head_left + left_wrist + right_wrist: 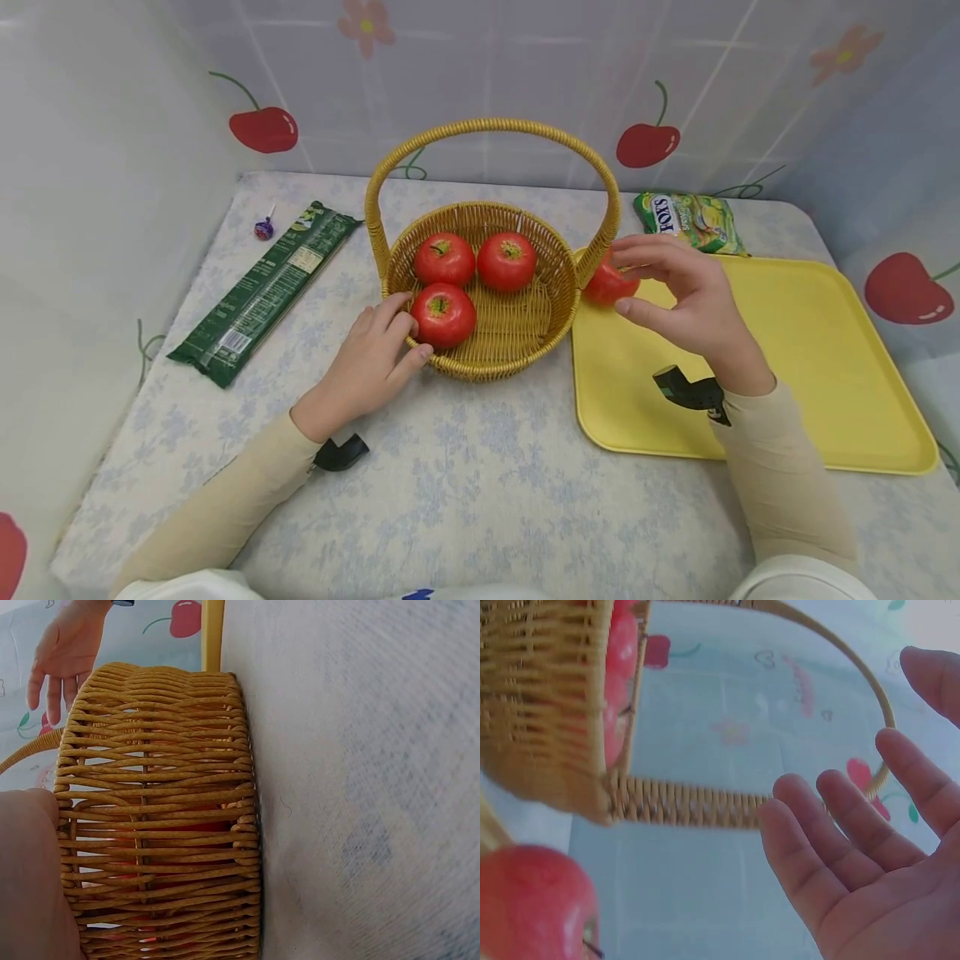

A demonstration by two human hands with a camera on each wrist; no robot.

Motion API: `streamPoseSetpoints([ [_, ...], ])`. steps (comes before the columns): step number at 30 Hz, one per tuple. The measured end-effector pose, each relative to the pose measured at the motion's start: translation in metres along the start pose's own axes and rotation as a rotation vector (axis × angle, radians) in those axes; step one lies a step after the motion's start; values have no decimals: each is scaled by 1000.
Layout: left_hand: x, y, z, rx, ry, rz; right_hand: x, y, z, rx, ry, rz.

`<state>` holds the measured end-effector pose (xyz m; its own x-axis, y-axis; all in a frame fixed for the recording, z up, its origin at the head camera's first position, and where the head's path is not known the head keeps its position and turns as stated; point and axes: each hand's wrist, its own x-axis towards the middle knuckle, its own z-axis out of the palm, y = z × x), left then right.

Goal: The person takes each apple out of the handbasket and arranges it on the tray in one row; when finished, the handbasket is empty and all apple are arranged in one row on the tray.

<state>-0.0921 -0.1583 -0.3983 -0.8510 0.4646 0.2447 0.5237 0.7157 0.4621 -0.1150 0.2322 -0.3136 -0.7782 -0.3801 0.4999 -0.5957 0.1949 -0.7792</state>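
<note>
Right hand (686, 292): loosely spread, thumb well apart, nothing held, poised over the loose apple (609, 287)!
Left hand (367, 358): fingers hooked on the basket (487, 367)'s rim.
Loose apple: on the tray (637, 392)'s corner, just beside the basket.
Basket: three apples (507, 265) inside, handle (491, 125) up.
Danger: a clumsy nudge could roll that loose apple; catching the handle, I'd say, could tip the basket.

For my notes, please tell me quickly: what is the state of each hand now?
Left hand: holding the basket rim.
Right hand: open, holding nothing.
</note>
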Motion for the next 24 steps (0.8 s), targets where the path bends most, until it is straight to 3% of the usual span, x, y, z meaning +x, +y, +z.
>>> streamPoseSetpoints([
  [8, 1, 2, -1, -9, -4, 1, 12, 4, 35, -126, -130, -52],
  [18, 1, 1, 0, -3, -7, -1, 31, 11, 89, -218, -243, 59],
  [24, 1, 0, 0, 3, -4, 3, 41, 17, 113, -256, -271, 75],
])
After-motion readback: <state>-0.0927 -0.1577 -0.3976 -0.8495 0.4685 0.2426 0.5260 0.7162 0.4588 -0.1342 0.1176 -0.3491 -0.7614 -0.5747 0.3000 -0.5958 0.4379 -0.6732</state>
